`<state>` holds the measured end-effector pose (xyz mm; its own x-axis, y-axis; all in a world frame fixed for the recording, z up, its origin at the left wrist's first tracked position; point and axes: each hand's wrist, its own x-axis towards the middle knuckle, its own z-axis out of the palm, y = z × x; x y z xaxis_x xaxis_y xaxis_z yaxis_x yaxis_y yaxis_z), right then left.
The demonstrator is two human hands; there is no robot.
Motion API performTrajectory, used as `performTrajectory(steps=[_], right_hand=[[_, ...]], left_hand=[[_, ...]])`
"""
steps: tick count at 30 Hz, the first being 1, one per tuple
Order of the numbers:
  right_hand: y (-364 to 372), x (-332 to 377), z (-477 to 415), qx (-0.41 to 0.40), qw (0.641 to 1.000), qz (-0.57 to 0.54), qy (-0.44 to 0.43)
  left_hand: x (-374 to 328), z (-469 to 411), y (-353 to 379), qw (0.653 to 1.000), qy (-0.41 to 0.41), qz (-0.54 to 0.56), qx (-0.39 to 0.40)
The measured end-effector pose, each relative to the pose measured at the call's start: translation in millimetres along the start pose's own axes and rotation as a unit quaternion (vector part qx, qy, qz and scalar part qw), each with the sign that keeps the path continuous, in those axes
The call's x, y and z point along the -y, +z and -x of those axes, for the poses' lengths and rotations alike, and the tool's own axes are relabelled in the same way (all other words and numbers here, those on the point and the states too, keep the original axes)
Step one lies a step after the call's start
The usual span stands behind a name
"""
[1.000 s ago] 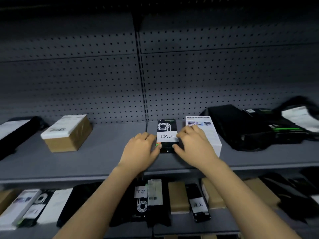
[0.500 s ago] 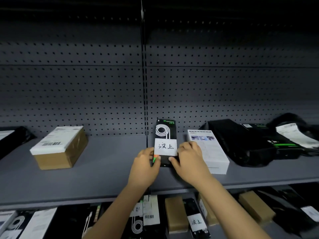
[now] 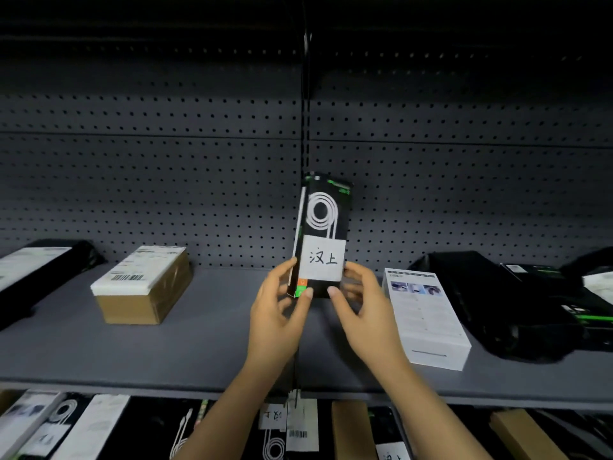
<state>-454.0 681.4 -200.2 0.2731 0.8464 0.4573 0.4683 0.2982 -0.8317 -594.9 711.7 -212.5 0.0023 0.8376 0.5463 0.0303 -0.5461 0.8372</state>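
Observation:
A slim black cable box (image 3: pixel 325 214) with a white coil picture and a white handwritten label stands upright above the grey shelf (image 3: pixel 199 333). My left hand (image 3: pixel 277 313) pinches its lower left edge between thumb and fingers. Its lower right edge is held by my right hand (image 3: pixel 360 313), thumb on the front. The box's bottom is hidden behind my fingers.
On the shelf lie a brown parcel with a white barcode label (image 3: pixel 144 288), a white box (image 3: pixel 426 315) right of my hands, and black packages (image 3: pixel 510 300) at far right and far left. A pegboard wall stands behind. The lower shelf holds several boxes.
The black box lay flat on the shelf under both hands; it has been tilted up and lifted, and now stands upright between my two hands.

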Motion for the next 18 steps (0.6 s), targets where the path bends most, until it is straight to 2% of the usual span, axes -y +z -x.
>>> performTrajectory(steps=[3, 6, 8, 11, 15, 18], right_hand=[[-3, 12, -7, -0.003, 0.997, -0.079, 0.014], [-4, 22, -14, 0.012, 0.986, -0.161, 0.052], [-5, 23, -17, 0.006, 0.975, -0.211, 0.073], [-8, 16, -18, -0.005, 0.957, -0.273, 0.097], [-16, 7, -18, -0.012, 0.96, -0.261, 0.102], [-25, 3, -18, -0.017, 0.961, -0.256, 0.107]], left_hand=[[2, -1, 2, 0.986, 0.089, -0.138, -0.023], [3, 1, 7, 0.954, 0.172, -0.244, -0.01], [5, 3, 11, 0.933, 0.223, -0.283, 0.006], [6, 5, 12, 0.915, 0.28, -0.287, 0.031], [8, 6, 9, 0.916, 0.251, -0.303, 0.085], [6, 8, 6, 0.953, 0.158, -0.255, 0.051]])
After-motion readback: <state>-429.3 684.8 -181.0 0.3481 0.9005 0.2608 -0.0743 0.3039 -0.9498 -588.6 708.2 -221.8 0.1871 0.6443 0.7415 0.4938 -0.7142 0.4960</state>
